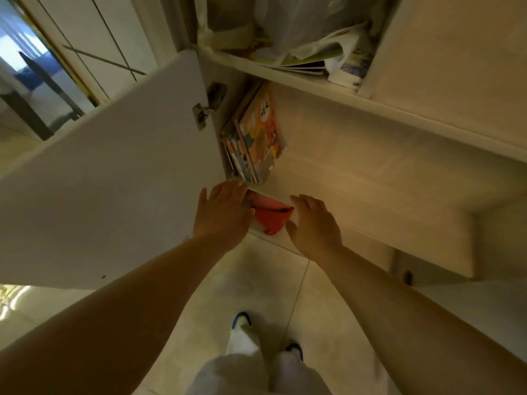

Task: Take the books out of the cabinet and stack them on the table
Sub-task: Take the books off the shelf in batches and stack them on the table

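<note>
A row of thin colourful books (251, 141) stands upright against the left wall of the middle shelf of the open white cabinet (370, 155); an orange cover faces outward. My left hand (224, 212) and my right hand (312, 223) reach toward the shelf below, fingers spread, one on each side of a red-orange thing (271, 216) that shows between them. Neither hand visibly grips anything. What the red-orange thing is cannot be made out.
The cabinet door (114, 172) swings open to my left, close to my left arm. The top shelf holds loose papers and plastic bags (313, 49). Pale floor tiles (285, 286) and my shoes lie below. A dark table leg (31, 109) stands far left.
</note>
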